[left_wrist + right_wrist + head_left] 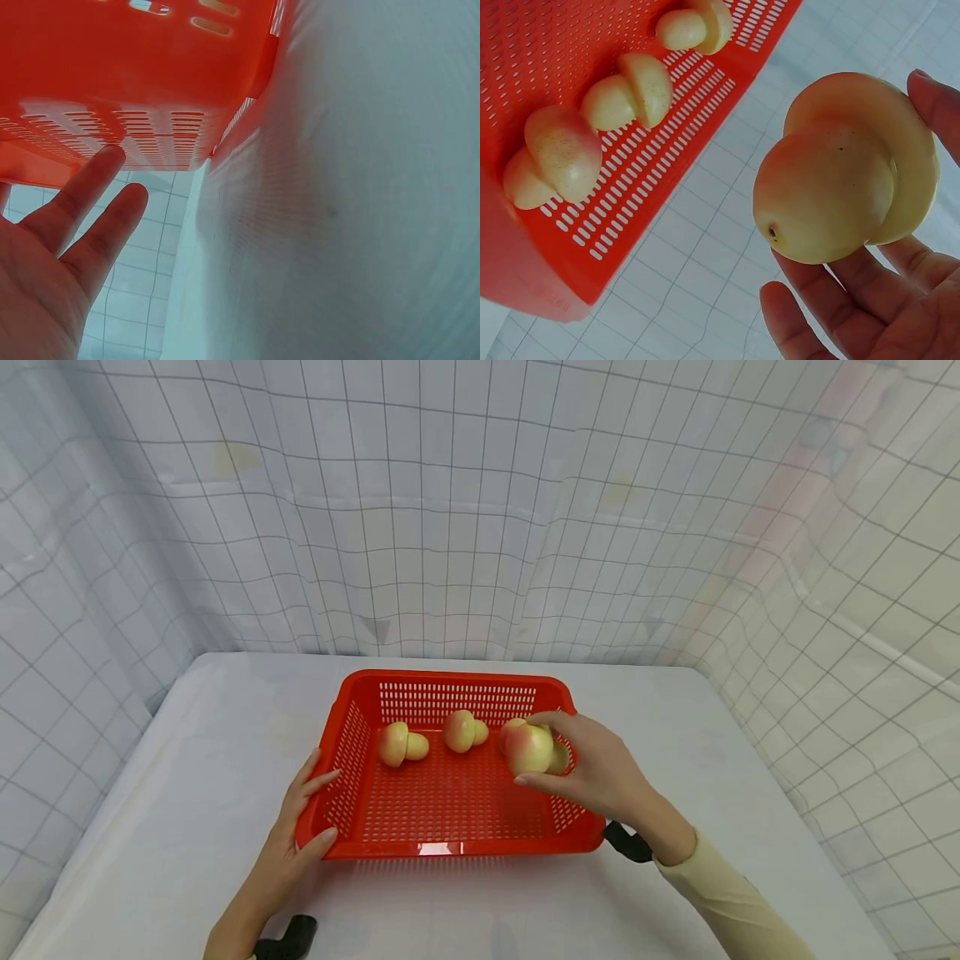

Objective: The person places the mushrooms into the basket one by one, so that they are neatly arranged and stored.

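My right hand holds a model mushroom above the right side of a red plastic basket. In the right wrist view, thumb and fingers grip its cap, and the rounded stem faces the camera. Three similar yellow mushrooms with pinkish blush lie along the far side inside the basket: a left one, a middle one and a right one, the last partly hidden behind the held mushroom. At the basket's left wall, my left hand has its fingers spread, with the thumb at the front corner rim.
A white cloth covers the table under the basket. White curtains with a dark grid hang behind and at both sides. Black wrist mounts show below the hands.
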The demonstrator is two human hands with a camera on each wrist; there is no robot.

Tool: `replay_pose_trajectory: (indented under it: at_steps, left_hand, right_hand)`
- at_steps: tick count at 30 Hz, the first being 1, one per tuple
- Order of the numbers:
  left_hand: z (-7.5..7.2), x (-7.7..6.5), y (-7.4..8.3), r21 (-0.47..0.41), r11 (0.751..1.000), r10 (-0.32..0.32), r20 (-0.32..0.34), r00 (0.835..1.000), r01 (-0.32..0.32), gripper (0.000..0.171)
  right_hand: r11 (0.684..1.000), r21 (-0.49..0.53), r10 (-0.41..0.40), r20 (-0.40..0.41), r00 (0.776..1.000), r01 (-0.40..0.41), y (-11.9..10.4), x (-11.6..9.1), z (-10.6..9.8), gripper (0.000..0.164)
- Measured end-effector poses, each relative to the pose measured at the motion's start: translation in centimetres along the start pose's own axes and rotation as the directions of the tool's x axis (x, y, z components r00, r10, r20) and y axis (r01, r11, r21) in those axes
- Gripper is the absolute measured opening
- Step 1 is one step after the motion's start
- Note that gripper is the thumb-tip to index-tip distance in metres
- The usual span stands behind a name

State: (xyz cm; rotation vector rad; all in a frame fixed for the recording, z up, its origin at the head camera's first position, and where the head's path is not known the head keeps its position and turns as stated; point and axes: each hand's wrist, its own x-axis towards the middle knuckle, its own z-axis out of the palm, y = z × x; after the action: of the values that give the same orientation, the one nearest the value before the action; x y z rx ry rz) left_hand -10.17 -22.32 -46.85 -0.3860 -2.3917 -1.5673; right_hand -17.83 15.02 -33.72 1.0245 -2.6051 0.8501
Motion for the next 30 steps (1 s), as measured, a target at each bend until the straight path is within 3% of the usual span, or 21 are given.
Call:
replay_pose_trajectory:
  at_steps: [13,30]
  left_hand:
    - [0.0,-0.1,-0.1,0.007,1.0,-0.016,0.006,1.0,0.016,0.068]
    - [-0.1,0.0,0.3,-0.002,0.999,-0.038,0.005,0.999,0.038,0.067]
  right_hand:
    - [0.999,-0.012,-0.038,0.095,0.995,0.039,-0.9,2.3,1.1,0.058]
    - [0.994,-0.039,-0.087,0.256,0.963,0.1,-2.0,5.7,3.6,0.058]
